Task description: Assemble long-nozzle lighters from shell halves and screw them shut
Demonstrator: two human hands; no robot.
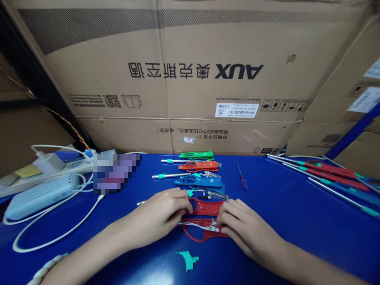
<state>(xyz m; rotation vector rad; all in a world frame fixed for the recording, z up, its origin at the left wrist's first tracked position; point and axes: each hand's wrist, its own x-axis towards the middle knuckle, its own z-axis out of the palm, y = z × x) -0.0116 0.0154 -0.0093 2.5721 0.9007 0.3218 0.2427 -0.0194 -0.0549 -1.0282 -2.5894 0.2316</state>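
Observation:
Two red plastic handle halves lie in front of me, one behind the other. My left hand has its fingers bent in at the left ends, pinching the rear red handle half beside its loop. At the right ends, my right hand curls its fingers onto the same halves. White wires and a small pale part sit in the front red handle half. Fingertips hide both ends of the halves. A turquoise curved trigger piece lies nearer to me.
Behind the hands lie a clear tube and blue, orange and green handles with metal rods. A screwdriver lies right of them. More rods and handles are far right; a power bank and cables are left.

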